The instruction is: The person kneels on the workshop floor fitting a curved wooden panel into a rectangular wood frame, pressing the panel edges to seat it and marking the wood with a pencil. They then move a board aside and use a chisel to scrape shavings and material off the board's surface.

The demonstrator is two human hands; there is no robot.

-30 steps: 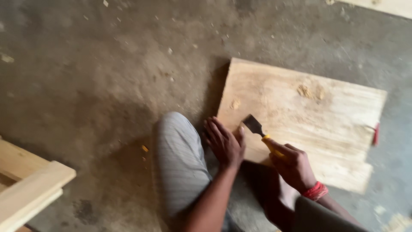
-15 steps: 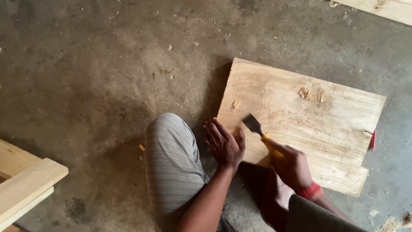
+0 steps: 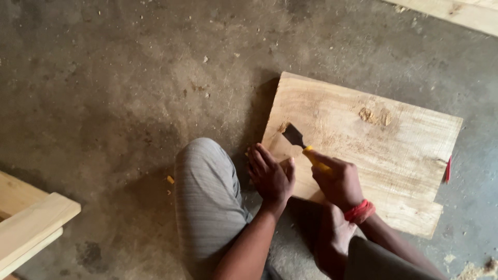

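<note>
Crouching over the floor, we press our left hand, fingers spread flat, on the near-left edge of a pale wooden board lying right of centre in the frame. Our right hand is wrapped around the yellow handle of a chisel, blade on the board near its left edge. Open concrete spreads upper left; timber pieces sit at the lower-left corner.

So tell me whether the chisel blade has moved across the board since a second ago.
Cannot tell. The chisel sits near the wooden board's left edge in every picture, gripped by the right hand; any apparent shift matches camera motion.
</note>
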